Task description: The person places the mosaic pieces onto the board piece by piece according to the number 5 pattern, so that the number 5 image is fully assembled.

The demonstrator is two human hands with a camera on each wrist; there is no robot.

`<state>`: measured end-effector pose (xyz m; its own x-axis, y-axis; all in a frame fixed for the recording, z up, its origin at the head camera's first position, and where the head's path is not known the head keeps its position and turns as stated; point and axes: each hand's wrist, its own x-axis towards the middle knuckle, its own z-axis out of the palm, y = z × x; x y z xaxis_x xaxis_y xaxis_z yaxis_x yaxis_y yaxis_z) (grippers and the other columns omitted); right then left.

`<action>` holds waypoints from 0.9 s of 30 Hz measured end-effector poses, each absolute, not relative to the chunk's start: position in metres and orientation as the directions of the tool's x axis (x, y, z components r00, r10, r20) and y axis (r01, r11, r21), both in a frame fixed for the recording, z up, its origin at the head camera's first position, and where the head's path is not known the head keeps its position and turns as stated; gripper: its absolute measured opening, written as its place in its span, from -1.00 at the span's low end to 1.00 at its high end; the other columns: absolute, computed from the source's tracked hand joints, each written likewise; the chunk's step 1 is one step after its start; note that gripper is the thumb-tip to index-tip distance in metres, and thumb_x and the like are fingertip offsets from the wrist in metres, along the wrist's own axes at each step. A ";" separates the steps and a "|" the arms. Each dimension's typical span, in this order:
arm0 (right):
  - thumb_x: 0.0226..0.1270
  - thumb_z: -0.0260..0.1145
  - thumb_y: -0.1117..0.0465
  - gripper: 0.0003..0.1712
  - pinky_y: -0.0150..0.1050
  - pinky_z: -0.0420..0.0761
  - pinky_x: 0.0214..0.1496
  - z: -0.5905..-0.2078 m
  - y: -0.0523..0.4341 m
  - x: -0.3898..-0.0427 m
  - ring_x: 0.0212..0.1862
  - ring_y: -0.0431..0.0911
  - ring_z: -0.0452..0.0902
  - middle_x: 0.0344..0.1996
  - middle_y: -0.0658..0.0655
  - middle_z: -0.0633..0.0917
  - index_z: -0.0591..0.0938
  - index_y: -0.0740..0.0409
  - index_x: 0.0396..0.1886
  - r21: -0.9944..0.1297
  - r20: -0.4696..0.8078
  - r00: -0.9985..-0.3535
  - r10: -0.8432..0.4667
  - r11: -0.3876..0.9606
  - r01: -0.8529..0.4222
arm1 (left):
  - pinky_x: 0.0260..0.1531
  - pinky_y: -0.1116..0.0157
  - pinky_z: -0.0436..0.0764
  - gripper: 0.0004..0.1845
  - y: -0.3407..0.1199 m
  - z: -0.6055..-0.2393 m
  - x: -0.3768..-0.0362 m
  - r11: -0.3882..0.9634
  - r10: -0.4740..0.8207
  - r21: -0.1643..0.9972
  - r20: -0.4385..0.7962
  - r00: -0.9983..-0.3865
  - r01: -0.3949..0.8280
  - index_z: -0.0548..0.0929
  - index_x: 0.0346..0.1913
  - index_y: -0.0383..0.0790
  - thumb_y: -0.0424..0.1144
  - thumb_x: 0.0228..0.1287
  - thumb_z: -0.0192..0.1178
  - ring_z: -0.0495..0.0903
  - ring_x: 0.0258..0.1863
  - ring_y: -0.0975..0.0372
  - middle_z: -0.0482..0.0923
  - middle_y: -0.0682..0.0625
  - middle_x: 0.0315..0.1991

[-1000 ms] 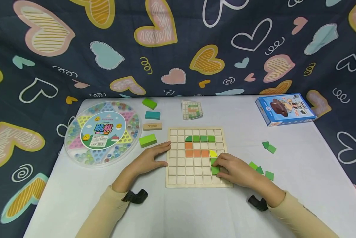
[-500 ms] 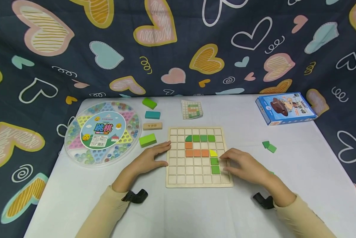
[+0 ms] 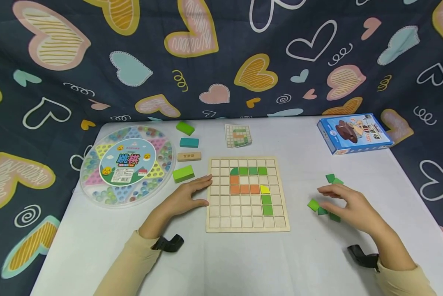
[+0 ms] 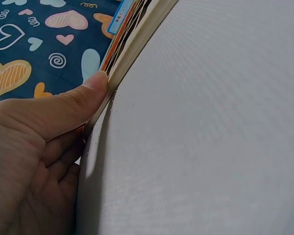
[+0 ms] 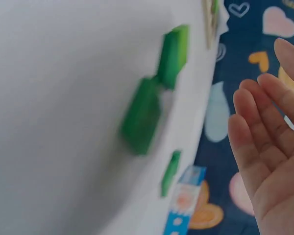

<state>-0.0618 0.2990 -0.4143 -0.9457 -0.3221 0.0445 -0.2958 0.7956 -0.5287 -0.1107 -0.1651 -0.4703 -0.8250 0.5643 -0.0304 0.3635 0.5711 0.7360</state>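
A square wooden grid board (image 3: 221, 222) lies mid-table, bearing orange tiles (image 3: 245, 189), a yellow tile (image 3: 265, 189) and several green tiles (image 3: 267, 210). My left hand (image 3: 182, 200) rests at the board's left edge, its thumb and a fingertip touching that edge. In the left wrist view, the left thumb (image 4: 71, 105) lies against the board's side. My right hand (image 3: 354, 207) hovers over loose green pieces (image 3: 313, 205) right of the board and partly covers them. The right wrist view shows its fingers (image 5: 269, 147) extended, holding nothing, with green pieces (image 5: 142, 117) beside them, blurred.
A round marble-game board (image 3: 88, 191) lies at the left. Green, teal and plain wooden blocks (image 3: 189, 156) line its right side. A small pattern card (image 3: 238, 136) lies behind the grid board. A blue box (image 3: 354, 133) stands at the back right, before a heart-patterned cloth (image 3: 221, 70).
My right hand has let go of the green tile on the board and moved right, over the loose green pieces. My left hand has stayed at the board's edge.
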 end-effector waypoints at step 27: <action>0.01 0.48 0.33 -0.69 -0.32 0.52 -0.27 -0.440 0.307 -0.068 -0.28 -0.24 0.42 -0.30 -0.07 0.58 0.59 0.05 -0.25 -0.457 -0.115 -0.921 -0.373 0.843 -0.285 | 0.38 0.06 0.22 -0.24 -0.165 -0.469 -0.110 0.584 0.560 0.728 -0.040 -0.828 0.359 0.34 0.36 -0.22 -0.10 0.10 0.35 0.14 0.44 0.09 0.18 0.00 0.45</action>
<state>-0.0684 0.3065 -0.4401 -0.9206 -0.3732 -0.1147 -0.2846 0.8426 -0.4572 -0.1104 -0.1650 -0.4694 -0.8277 0.5598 -0.0404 0.3591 0.5836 0.7283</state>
